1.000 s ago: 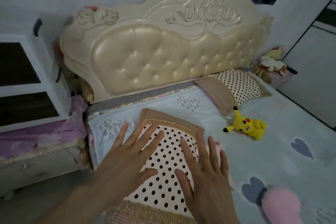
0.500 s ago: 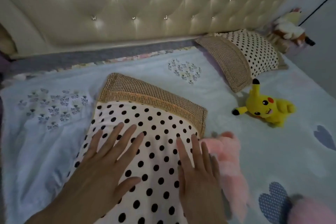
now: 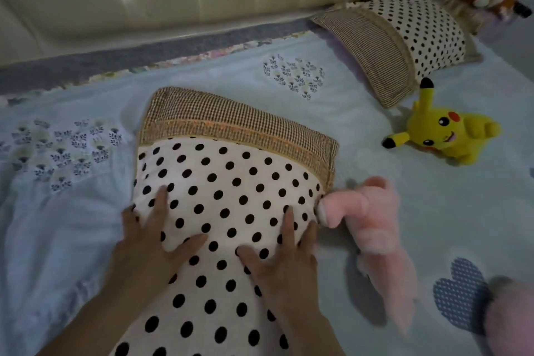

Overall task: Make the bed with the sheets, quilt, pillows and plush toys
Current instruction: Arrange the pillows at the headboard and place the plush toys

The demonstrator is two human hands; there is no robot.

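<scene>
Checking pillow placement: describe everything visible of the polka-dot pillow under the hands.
The pillow is cream cloth with black dots and a tan woven band at its far end. It lies on the pale blue bedcover. The left hand and right hand press on it; a pink plush toy touches its right edge.

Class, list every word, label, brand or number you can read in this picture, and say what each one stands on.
None: no readable word, number or brand shows anywhere.
The near pillow, far pillow, yellow plush toy, pink plush toy and bedcover carry patterns or plain fur only; no tag is visible.
</scene>
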